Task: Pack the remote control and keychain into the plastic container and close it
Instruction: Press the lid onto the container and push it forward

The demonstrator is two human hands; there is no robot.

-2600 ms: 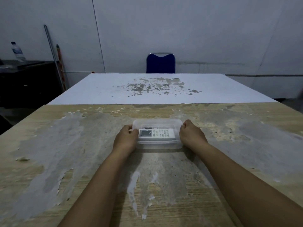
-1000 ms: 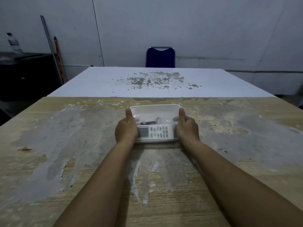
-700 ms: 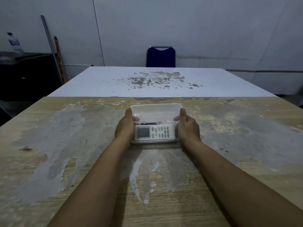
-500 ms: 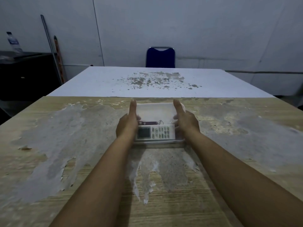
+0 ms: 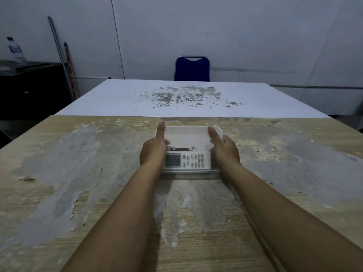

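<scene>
A clear plastic container (image 5: 186, 171) rests on the worn wooden table (image 5: 78, 173) straight ahead of me. Inside, a white remote control (image 5: 187, 160) lies along the near side, screen to the left. A dark keychain (image 5: 181, 149) lies just behind it. The translucent lid (image 5: 186, 134) stands tilted up over the far side of the container. My left hand (image 5: 153, 150) grips the left end, thumb stretched up along the lid's edge. My right hand (image 5: 224, 150) grips the right end, fingers on the lid's right corner.
A white table (image 5: 196, 99) with flaked paint adjoins the far edge, and a blue chair (image 5: 192, 69) stands behind it. A dark cabinet (image 5: 33, 85) with a water bottle (image 5: 14, 49) sits at the left wall, with poles (image 5: 60, 55) leaning beside it.
The lid lay flat on the container at first, with my fists at its ends. Since then its near edge has risen, and my thumbs have stretched up along its sides.
</scene>
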